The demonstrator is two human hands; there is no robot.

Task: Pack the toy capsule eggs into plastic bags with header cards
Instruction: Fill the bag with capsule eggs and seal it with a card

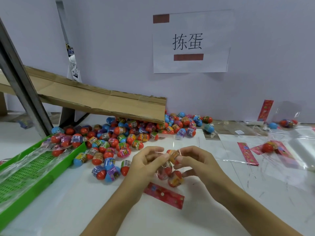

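A clear plastic bag (167,174) with a red header card (164,196) at its near end lies on the white table between my hands. Two capsule eggs (175,178) sit inside it. My left hand (146,163) pinches the bag's open mouth. My right hand (192,160) pinches an orange-banded egg (173,155) at that mouth. A big pile of loose eggs (122,133), red, blue and pink, spreads behind and to the left.
A cardboard chute (102,99) slopes down over the pile. A green plastic crate (34,167) lined with film stands at the left. Empty bags with red cards (248,153) and a partly filled bag (269,147) lie at the right, near a white wall.
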